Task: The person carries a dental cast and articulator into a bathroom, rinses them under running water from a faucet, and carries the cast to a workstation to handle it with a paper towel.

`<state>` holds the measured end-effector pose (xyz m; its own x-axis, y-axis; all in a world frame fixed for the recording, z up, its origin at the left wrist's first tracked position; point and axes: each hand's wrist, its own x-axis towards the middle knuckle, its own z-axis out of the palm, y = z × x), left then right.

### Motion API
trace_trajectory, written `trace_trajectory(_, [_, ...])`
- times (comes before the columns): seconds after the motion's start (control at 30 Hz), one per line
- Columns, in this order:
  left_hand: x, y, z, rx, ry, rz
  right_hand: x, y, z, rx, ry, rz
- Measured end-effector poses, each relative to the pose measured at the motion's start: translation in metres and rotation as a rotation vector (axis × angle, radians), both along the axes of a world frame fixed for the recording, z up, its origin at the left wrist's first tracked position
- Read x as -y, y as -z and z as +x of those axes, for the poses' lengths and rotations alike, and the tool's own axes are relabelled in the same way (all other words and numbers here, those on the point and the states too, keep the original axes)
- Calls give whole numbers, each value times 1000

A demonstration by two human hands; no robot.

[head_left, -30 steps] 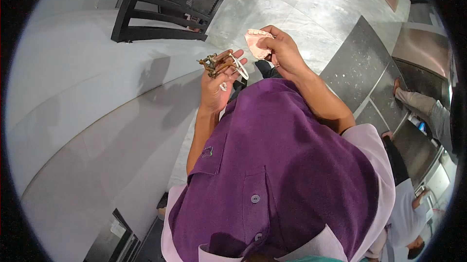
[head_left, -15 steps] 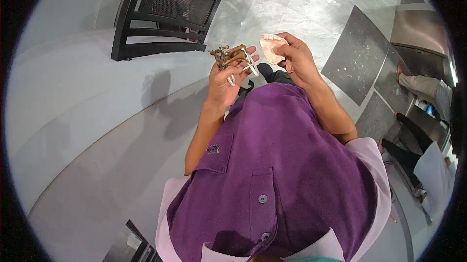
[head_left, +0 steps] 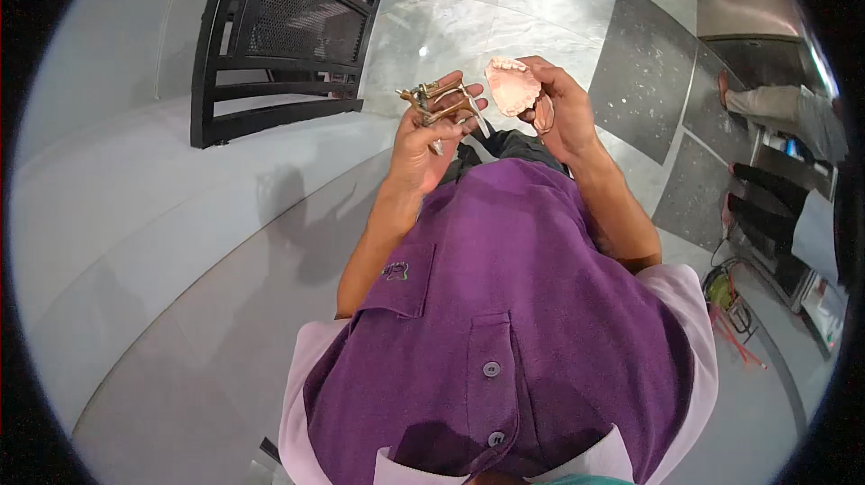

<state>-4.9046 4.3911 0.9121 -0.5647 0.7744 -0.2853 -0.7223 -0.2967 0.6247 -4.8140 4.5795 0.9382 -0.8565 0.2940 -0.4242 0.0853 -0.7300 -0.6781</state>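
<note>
My left hand (head_left: 416,154) is closed around a brass-coloured dental articulator (head_left: 443,103), with my thumb lying along its near side. White parts show at the articulator's right end, by my fingertips. To the right, my right hand (head_left: 571,116) grips a pale pink dental cast (head_left: 512,89) with a row of teeth along its rim. Below that cast, another pinkish piece (head_left: 543,114) shows against my palm. Between the cast and the articulator there is a small gap. Both hands are held out in front of my purple shirt (head_left: 532,287).
A black metal gate-like frame (head_left: 302,21) with a mesh panel stands at the upper left beside a pale ledge (head_left: 117,188). Dark floor panels (head_left: 644,71) lie to the right. Legs of other people (head_left: 766,107) show at the far right, near red cords (head_left: 734,336).
My right hand has turned the cast so more of its toothed face shows, and the second pinkish piece has come into view. The whole view has shifted slightly.
</note>
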Motion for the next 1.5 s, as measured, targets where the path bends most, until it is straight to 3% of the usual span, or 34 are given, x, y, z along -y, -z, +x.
trace_trajectory(0.17, [7, -6, -2, 77, 78, 46, 17, -20, 9, 120, 87, 8])
trace_trajectory(0.67, [10, -9, 0, 240, 131, 111, 18, -23, 19, 115, 43, -81])
trace_trajectory(0.77, [13, -9, -4, 312, 142, 238, 14, -18, 19, 84, 41, -123])
trace_trajectory(1.07, [16, -1, -1, 165, 196, 307, 5, -11, 13, 49, 2, -77])
trace_trajectory(1.17, [17, -3, 6, 79, 158, 320, 11, -19, 10, 88, 65, -89])
trace_trajectory(1.27, [16, 11, 10, 79, 93, 313, 4, -17, 15, 22, -33, -26])
trace_trajectory(1.5, [14, 39, 16, 178, -15, 351, 4, -5, 15, 12, 0, 25])
